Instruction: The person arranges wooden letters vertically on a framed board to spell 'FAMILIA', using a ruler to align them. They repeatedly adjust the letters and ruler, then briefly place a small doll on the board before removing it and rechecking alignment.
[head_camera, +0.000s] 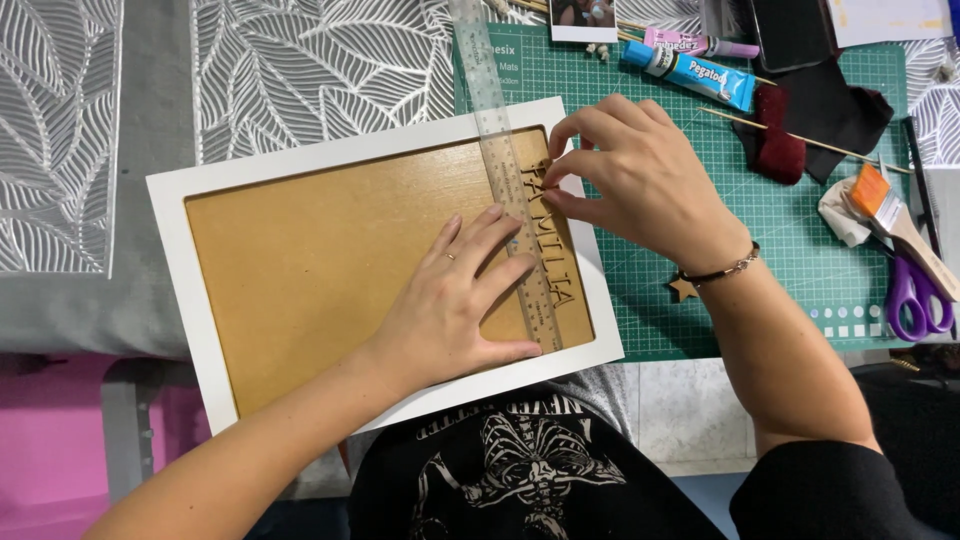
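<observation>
On green cutting mat (780, 230): left hand (455, 310) flat, pinning clear ruler (515, 170).

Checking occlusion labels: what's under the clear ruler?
Through the clear ruler the brown board, white frame and green cutting mat show. The left hand covers its lower part; what lies beneath there is hidden.
</observation>
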